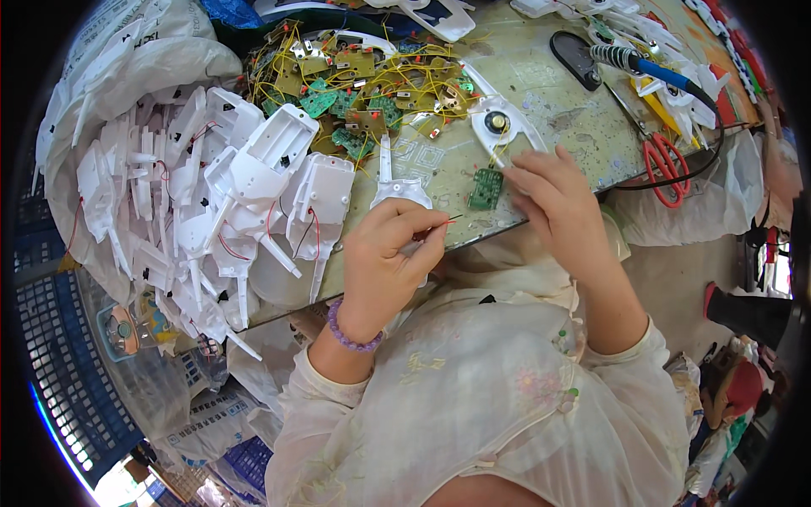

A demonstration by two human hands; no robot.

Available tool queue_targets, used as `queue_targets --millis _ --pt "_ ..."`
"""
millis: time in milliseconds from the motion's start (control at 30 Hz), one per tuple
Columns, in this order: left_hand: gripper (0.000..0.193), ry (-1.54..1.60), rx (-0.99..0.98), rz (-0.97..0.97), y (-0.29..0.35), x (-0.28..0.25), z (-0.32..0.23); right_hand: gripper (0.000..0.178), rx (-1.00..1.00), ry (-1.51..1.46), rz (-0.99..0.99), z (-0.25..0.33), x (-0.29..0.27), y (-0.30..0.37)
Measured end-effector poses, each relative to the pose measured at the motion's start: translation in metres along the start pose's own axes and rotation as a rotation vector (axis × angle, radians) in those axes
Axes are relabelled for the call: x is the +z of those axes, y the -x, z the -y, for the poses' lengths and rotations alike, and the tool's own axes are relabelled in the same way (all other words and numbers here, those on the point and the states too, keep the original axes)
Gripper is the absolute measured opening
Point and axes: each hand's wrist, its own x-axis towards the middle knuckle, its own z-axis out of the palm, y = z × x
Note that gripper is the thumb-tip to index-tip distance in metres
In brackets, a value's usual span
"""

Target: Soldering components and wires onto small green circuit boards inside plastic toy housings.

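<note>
My left hand (380,245) is closed, with thumb and forefinger pinching thin red and black wires (451,221). Below and behind its fingers lies a white plastic shell (400,190) with a long narrow stem, partly covered by the hand. My right hand (557,207) has its fingers stretched out, beside a small green circuit board (486,189) at the table's near edge. Whether the fingertips touch the board I cannot tell. Just beyond it is another white shell (481,106) with a round speaker (497,122) in it.
At left, a large bag (203,61) overflows with white plastic housings (274,148). Circuit boards with yellow wires (363,76) are heaped at the back. To the right lie a soldering iron (663,74), its black stand (574,59) and red-handled scissors (666,165). A blue crate (72,338) stands lower left.
</note>
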Motion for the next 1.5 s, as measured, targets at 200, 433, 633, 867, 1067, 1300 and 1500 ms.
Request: queue_targets --millis 200,433,633,867,1067,1300,1500 --pt "0.011 -0.072 0.032 0.021 -0.006 0.007 -0.003 0.035 -0.046 -0.001 -0.073 0.005 0.0 0.001" --pt "0.009 -0.218 0.014 0.131 -0.016 0.015 -0.009 0.034 -0.028 -0.043 -0.109 0.006 0.015 -0.004" --pt "0.008 -0.343 0.326 0.153 -0.025 0.025 -0.004 0.028 -0.035 -0.017 -0.131 0.002 0.017 -0.003" --pt "0.01 -0.509 0.321 0.205 -0.027 0.021 -0.006 0.028 0.002 -0.177 -0.233 -0.006 0.018 -0.006" --pt "0.011 -0.468 0.293 0.113 -0.024 0.012 -0.004 0.035 -0.01 -0.078 -0.117 -0.006 -0.001 -0.011" --pt "0.012 -0.695 0.323 -0.04 -0.018 0.01 0.003 0.029 -0.073 -0.209 -0.265 0.003 0.008 -0.003" --pt "0.013 -0.683 0.248 -0.111 -0.018 0.009 0.005 0.038 -0.038 -0.106 -0.133 0.01 0.018 0.002"
